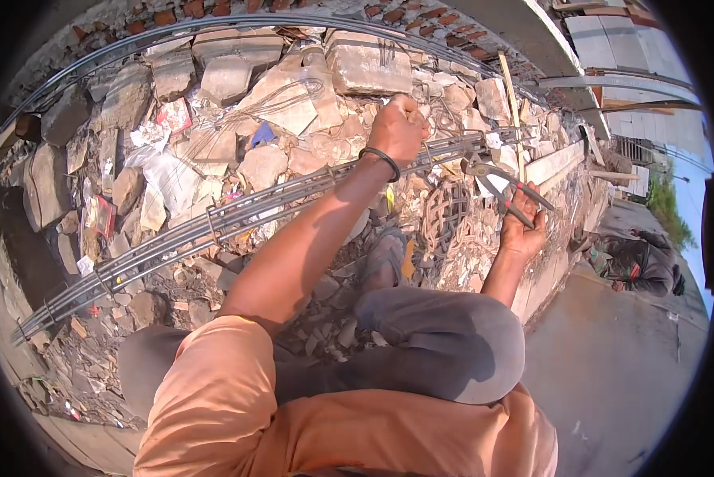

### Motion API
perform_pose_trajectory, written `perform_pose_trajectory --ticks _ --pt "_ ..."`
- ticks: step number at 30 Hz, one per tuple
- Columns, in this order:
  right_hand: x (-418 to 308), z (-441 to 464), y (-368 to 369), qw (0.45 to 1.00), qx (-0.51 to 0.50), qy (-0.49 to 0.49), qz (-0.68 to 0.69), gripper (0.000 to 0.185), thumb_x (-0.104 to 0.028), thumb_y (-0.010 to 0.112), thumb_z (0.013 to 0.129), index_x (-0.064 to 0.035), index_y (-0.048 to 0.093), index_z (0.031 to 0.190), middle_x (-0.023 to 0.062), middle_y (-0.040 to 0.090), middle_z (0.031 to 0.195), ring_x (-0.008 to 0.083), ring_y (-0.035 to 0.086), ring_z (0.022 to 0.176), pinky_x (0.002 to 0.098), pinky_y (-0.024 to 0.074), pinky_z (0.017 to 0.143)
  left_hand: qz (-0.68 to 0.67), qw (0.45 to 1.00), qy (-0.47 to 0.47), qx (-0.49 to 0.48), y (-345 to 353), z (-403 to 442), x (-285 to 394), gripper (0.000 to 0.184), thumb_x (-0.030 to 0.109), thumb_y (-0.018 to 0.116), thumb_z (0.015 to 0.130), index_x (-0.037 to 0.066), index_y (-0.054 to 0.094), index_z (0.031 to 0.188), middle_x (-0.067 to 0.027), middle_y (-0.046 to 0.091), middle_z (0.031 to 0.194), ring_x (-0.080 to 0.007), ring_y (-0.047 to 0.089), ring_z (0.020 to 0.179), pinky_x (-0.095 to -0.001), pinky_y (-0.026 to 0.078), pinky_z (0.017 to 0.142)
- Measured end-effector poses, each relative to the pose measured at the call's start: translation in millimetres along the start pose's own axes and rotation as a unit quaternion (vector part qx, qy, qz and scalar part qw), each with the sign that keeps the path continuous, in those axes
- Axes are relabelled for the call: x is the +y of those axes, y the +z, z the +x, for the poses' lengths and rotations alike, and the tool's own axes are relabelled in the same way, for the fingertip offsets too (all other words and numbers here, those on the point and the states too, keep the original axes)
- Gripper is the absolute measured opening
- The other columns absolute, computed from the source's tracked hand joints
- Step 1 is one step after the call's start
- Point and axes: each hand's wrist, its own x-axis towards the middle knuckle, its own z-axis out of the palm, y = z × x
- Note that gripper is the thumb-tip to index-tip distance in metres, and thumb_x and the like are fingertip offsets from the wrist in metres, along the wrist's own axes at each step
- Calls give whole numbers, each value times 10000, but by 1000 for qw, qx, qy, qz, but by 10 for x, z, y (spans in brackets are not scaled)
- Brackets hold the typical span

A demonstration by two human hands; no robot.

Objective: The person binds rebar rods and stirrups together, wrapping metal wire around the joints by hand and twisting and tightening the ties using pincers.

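In my right hand is a pair of pincers, its handles spread and its jaw end pointing left toward the steel bars. My left hand is closed, fingers curled together, just above a long bundle of rebar. Whatever the left fingers may pinch is too small to make out. Square steel stirrups ring the bars at intervals. The bundle runs from lower left to upper right, passing under my left forearm. A dark band circles my left wrist.
Broken concrete and brick rubble covers the ground, with scraps of plastic. Thin loose wires lie beyond the bundle. More long bars curve along the brick wall. A wooden stick stands near the pincers. Another person sits at right.
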Motion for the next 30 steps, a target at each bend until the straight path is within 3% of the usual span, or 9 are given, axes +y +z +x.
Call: perform_pose_trajectory --ticks 4,8,10,15,18,19,22,25,30 --pt "-14 -201 -336 996 8 71 61 554 -339 256 1030 71 347 1392 250 444 1396 386 410 1322 590 357 1077 37 995 0 -97 497 -15 -708 163 47 461 956 -34 506 1090 -113 647 860 -153 650 722 -280 518 594" --pt "-59 -108 -640 981 -89 174 -14 558 -365 264 1032 96 416 1308 260 511 1313 412 490 1240 580 420 1026 -100 990 -80 53 401 -92 -280 146 60 507 924 -30 532 1036 -126 670 823 -160 666 659 -276 524 565" --pt "56 -65 -628 979 118 122 -116 610 -396 223 1033 132 421 1266 284 525 1273 424 505 1214 576 423 1022 -83 995 -53 25 310 86 -274 174 72 502 935 -49 520 1058 -129 667 832 -158 663 658 -273 530 571" --pt "327 310 -1229 940 266 148 -155 558 -342 357 1017 157 403 1263 284 524 1252 410 512 1193 532 416 1030 -108 993 -55 0 323 151 -343 180 99 493 959 -52 522 1053 -125 663 854 -158 664 697 -251 534 588" --pt "476 178 -1062 586 200 -298 -727 501 -202 509 962 156 389 1291 271 515 1268 362 486 1231 438 378 1059 -201 971 -122 -37 374 35 -305 179 136 522 962 -32 536 1023 -125 658 888 -178 670 735 -271 548 633" --pt "455 20 -730 524 132 -322 -777 552 -86 580 897 121 358 1358 245 483 1332 319 431 1294 373 325 1081 -256 951 -164 -63 389 18 -295 183 144 533 960 -28 538 1021 -125 655 891 -183 670 740 -281 550 639" --pt "734 -164 -134 792 -222 -61 -565 589 -217 567 953 7 332 1444 186 453 1404 274 399 1329 401 308 1088 -333 898 -244 -153 484 5 -241 235 234 562 966 4 564 1012 -64 643 841 -178 653 753 -303 542 654" --pt "1026 -132 325 860 -236 7 -453 479 -322 510 986 -6 427 1337 177 515 1321 205 560 1075 293 476 825 -318 890 -269 -187 693 -32 -250 224 243 567 967 21 595 956 -56 637 807 -150 622 679 -285 520 626" --pt "1278 160 579 888 -320 -16 -330 294 -280 407 1035 3 481 1064 192 597 1001 240 614 960 380 525 839 -68 974 -164 -139 434 -43 187 274 245 605 942 -25 607 986 -110 642 881 -166 618 654 -276 513 571"
